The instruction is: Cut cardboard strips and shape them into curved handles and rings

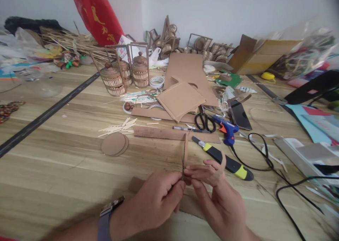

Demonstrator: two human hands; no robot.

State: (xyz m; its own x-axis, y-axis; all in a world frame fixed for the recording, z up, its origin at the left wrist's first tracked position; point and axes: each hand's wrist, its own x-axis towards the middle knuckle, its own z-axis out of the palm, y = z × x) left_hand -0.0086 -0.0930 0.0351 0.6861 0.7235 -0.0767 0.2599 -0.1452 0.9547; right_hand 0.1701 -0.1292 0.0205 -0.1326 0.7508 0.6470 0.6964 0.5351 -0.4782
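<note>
A narrow brown cardboard strip [186,147] stands up between my two hands, low in the middle of the view. My left hand [165,195], with a watch on its wrist, pinches the strip's near end between thumb and fingers. From the right, my right hand [214,191] holds the same end with its fingertips; a pale curved strip lies over its fingers. Under the hands is another flat cardboard piece [192,206], partly hidden. A black and yellow cutter knife [225,160] rests just beyond my right hand. Cardboard discs [113,144] lie to the left.
A blue glue gun [227,128] with a looping black cord and black-handled scissors [205,122] lie right of centre. Pale sticks [118,126] are at left. Small woven lanterns [112,80], cardboard sheets [185,68] and an open box [261,54] stand farther back.
</note>
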